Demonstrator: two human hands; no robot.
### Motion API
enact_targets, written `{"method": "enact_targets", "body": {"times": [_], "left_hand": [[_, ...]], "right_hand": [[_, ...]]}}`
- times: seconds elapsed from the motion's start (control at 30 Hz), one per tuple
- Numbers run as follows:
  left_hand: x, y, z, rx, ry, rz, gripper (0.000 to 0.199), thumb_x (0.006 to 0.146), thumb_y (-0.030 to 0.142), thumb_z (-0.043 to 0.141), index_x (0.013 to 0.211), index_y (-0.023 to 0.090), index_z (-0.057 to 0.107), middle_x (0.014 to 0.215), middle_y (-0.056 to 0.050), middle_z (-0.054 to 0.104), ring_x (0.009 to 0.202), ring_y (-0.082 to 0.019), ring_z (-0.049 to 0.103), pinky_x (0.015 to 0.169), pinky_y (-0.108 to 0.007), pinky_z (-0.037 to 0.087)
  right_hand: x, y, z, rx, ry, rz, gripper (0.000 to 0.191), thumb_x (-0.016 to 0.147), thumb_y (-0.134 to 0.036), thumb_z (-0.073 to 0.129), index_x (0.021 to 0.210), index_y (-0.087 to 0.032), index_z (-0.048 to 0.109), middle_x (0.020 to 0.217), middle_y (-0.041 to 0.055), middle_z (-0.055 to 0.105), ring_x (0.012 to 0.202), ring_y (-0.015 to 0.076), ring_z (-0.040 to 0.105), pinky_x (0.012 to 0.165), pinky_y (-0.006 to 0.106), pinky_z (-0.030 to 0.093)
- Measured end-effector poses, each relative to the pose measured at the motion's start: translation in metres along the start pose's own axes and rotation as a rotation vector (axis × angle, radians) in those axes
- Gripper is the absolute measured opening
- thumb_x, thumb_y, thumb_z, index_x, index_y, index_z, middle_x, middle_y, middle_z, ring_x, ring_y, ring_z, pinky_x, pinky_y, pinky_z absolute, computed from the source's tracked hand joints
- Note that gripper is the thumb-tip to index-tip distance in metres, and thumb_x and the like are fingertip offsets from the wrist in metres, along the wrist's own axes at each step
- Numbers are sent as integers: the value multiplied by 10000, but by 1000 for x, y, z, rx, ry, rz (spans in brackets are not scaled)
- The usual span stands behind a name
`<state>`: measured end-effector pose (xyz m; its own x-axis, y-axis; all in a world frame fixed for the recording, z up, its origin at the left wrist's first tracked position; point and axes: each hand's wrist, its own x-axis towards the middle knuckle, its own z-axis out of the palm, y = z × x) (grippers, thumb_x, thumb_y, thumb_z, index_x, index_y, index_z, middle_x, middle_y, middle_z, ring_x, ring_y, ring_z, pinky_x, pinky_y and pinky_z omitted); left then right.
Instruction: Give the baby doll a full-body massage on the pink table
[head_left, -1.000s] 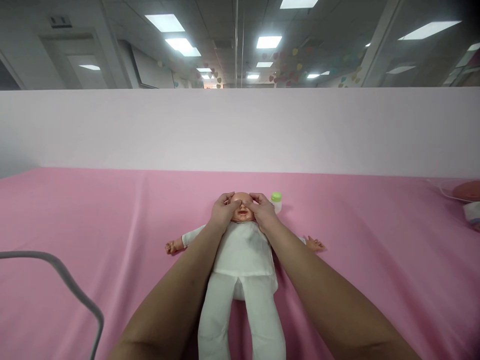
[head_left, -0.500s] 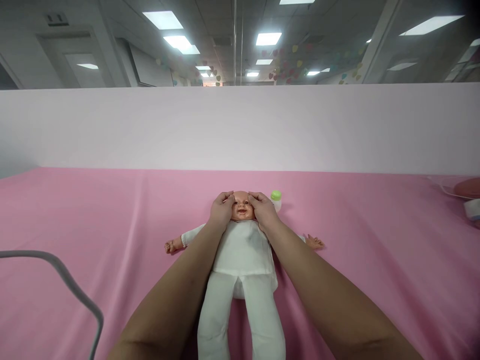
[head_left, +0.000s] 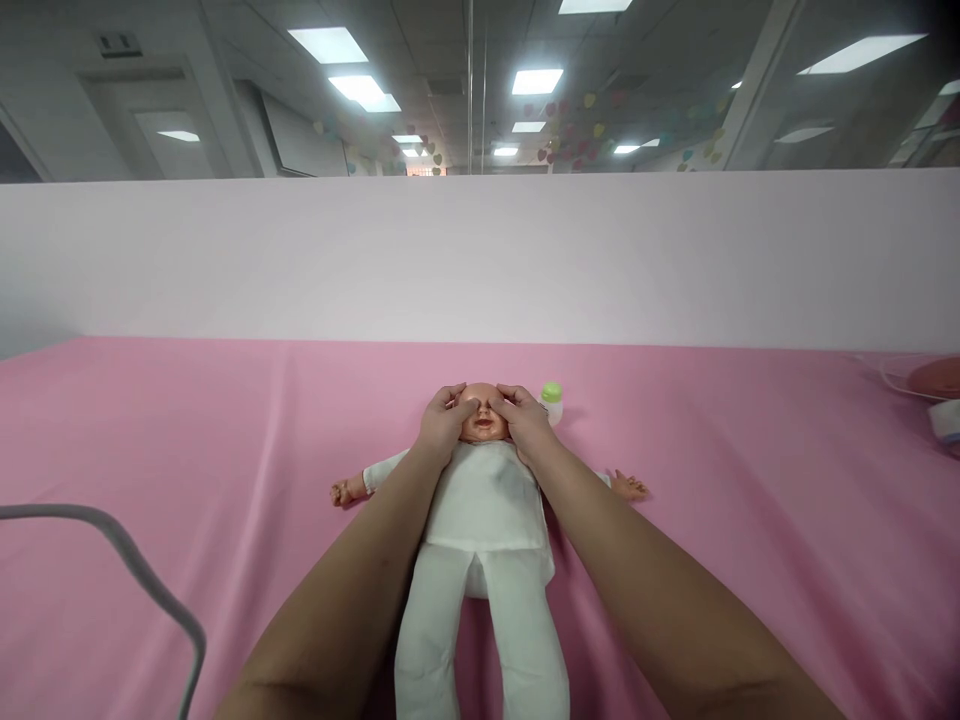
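Observation:
A baby doll [head_left: 487, 500] in a white top and white trousers lies on its back, its head away from me and its arms spread out. My left hand [head_left: 442, 420] clasps the left side of its head, with the thumb across the eye on that side. From the right, my right hand [head_left: 528, 420] grips the head likewise, its thumb over the other eye. The doll's nose and mouth show between the thumbs. Just beyond my right hand stands a small baby bottle [head_left: 552, 404] with a green cap, partly hidden by that hand.
Pink cloth [head_left: 187, 420] covers the surface beneath the doll. A grey cable [head_left: 142, 565] curves in at the lower left. At the far right edge lie a brownish-pink object [head_left: 936, 377] and a white item [head_left: 945, 420]. A white low wall [head_left: 480, 260] runs behind, with glass above.
Both thumbs have slid inward from the sides of the doll's face and now cover its eyes. The hands otherwise keep their place around the head.

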<state>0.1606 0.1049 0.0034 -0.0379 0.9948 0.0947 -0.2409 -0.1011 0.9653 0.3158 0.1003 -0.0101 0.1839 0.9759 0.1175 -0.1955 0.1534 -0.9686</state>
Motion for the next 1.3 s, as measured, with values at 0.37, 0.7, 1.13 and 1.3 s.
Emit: {"method": "enact_targets", "body": {"times": [0.37,0.7,1.13,1.3], "left_hand": [[2,-1,5,183,77,65,362,771,384,810,1092,229,749,1106,-70,759,998,-239,714,899,-370,565],[9,-7,-4,25,28,-12,360,812,297,709,1164,243,762,1178,-73,775,1121,-255,698,1018,-423,544],[0,-10,-3,125,43,64,520,729,380,852,1209,226,723,1175,-93,731,1037,-255,705,920,-391,571],[0,-8,1,204,69,84,438,775,400,826,1170,236,732,1134,-83,747,1045,-261,702,911,-387,559]], "right_hand": [[3,1,1,-175,63,-98,446,717,-503,814,1088,-274,724,1248,39,741,1196,281,664,1022,422,536],[11,10,-2,-39,18,-10,401,785,-443,680,1151,-289,737,1265,26,750,1185,263,674,1007,431,557],[-1,1,2,-121,-32,-56,570,687,-515,860,1192,-304,699,1335,32,710,1186,288,686,991,423,569],[2,5,2,-196,34,-103,493,717,-512,822,1145,-291,713,1252,39,738,1169,288,677,996,416,543]]}}
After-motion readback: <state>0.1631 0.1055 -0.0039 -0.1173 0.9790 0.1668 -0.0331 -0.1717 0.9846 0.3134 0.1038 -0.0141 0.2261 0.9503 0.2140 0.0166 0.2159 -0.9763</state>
